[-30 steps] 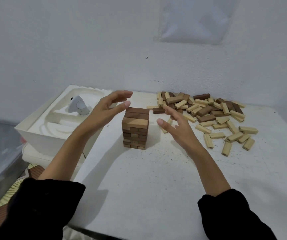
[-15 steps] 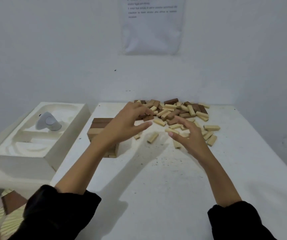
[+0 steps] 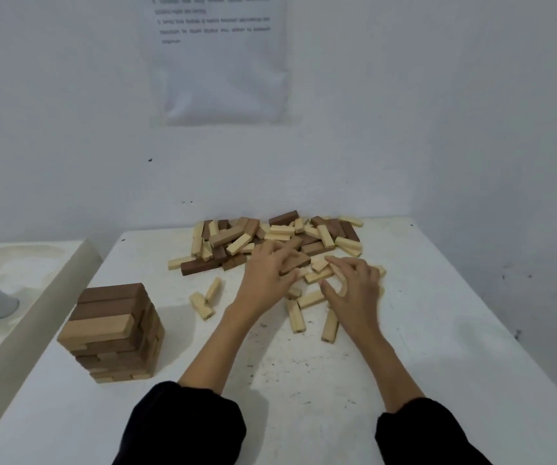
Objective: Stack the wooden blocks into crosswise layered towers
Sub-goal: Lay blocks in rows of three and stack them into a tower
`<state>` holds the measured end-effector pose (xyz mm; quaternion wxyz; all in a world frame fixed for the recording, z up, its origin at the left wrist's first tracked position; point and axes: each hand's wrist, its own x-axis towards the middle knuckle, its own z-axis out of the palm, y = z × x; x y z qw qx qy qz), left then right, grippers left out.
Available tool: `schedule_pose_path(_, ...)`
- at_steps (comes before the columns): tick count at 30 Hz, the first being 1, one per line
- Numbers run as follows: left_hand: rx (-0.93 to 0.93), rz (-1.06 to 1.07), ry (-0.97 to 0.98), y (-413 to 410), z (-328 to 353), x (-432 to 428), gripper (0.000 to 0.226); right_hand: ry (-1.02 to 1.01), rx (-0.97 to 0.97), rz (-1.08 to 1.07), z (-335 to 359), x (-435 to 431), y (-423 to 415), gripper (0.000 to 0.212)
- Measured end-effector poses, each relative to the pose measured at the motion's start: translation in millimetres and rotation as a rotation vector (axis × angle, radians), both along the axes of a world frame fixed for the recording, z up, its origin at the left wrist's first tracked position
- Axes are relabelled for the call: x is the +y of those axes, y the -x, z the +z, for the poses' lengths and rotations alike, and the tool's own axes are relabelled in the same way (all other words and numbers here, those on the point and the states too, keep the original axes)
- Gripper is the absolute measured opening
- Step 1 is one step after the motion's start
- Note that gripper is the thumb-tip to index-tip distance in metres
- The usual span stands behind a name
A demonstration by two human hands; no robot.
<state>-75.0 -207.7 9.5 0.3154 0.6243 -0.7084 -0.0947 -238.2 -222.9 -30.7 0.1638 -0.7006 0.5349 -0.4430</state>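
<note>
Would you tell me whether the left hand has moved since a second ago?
Yes: the left hand left the block tower's side and went rightward to the loose block pile, fingers curled over a dark block.

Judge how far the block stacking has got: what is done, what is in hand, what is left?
Done: one crosswise tower stands on the left of the table. In hand: the left hand curls on a dark block at the edge of the loose pile; the right hand reaches among light blocks, grip unclear. Left: most blocks lie unstacked, so more towers remain.
</note>
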Motion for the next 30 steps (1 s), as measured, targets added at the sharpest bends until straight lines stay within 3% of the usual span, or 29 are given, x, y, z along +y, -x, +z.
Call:
schedule_pose_path(3, 0.014, 0.073, 0.003, 0, -7, -21, 0.024, 0.026, 0.021, -0.054, 3, -20, 2, 0.038)
schedule_pose_path(9, 0.010, 0.139, 0.013, -1, -18, -44, 0.023, 0.027, 0.020, -0.164, 6, -59, 15, 0.022)
schedule_pose_path(14, -0.080, 0.105, 0.025, -15, -24, -50, 0.028, -0.137, 0.006, -0.209, 18, -107, 36, 0.016)
schedule_pose_path(25, -0.102, 0.150, 0.071, -13, -26, -53, 0.024, -0.405, 0.167, 0.091, 37, -160, 34, 0.041)
schedule_pose_path(30, -0.117, 0.166, 0.075, -14, -29, -58, 0.022, -0.466, 0.116, 0.127, 39, -167, 45, 0.043)
